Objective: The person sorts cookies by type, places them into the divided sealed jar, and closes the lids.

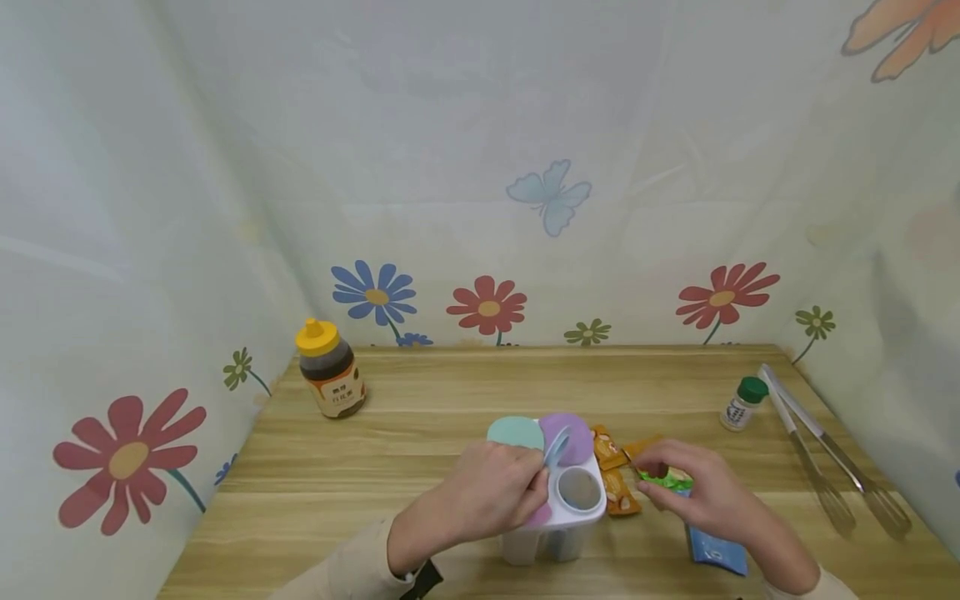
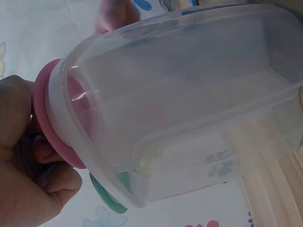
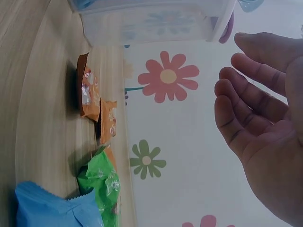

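A clear container with a white top (image 1: 592,518) stands at the table's front middle, bearing teal (image 1: 516,431), purple (image 1: 573,440) and pink round lids (image 2: 57,113). My left hand (image 1: 487,487) is over the top and pinches the light blue lid (image 1: 557,446), which is tilted up beside a round opening (image 1: 580,489). To the right of the container my right hand (image 1: 701,487) hovers above several small packets, fingers loosely curved, holding nothing. Beneath and around it are orange packets (image 1: 619,493), a green packet (image 3: 100,182) and a blue packet (image 1: 716,550).
A jar with a yellow cap (image 1: 332,368) stands at the back left. On the right are a small green-capped shaker (image 1: 744,403) and metal tongs (image 1: 817,442). A flowered curtain (image 1: 480,208) surrounds the wooden table (image 1: 420,383).
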